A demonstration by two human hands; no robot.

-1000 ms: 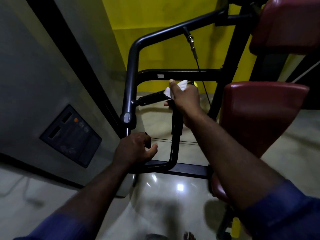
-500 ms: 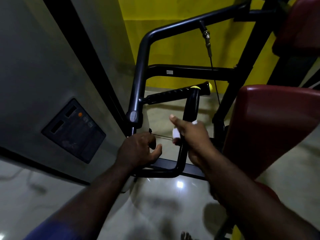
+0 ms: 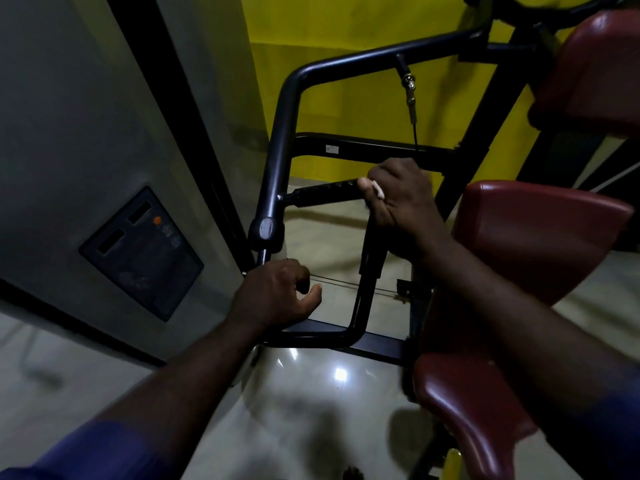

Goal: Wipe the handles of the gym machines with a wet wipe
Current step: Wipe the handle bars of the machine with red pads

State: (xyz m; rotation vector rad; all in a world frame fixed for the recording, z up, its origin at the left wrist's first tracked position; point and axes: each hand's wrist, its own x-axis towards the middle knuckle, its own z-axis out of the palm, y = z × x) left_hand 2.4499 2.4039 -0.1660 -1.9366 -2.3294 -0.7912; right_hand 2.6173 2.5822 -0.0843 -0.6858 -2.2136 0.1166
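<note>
Two hands in my feed: right hand (image 3: 403, 199) clamped round the far end of the black ribbed horizontal handle (image 3: 325, 192), one white wet wipe (image 3: 378, 192) bunched in its fingers. A second black handle (image 3: 371, 251), upright, drops just below that hand. Left hand (image 3: 277, 296) curled at the black tubular frame (image 3: 277, 161); whether it truly grips, I can't tell. Three dark red pads (image 3: 540, 233) right of the right hand

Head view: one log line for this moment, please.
right hand: holds wipe at upright handle top | left hand: on lower bar, grip unclear | step: wiping
</note>
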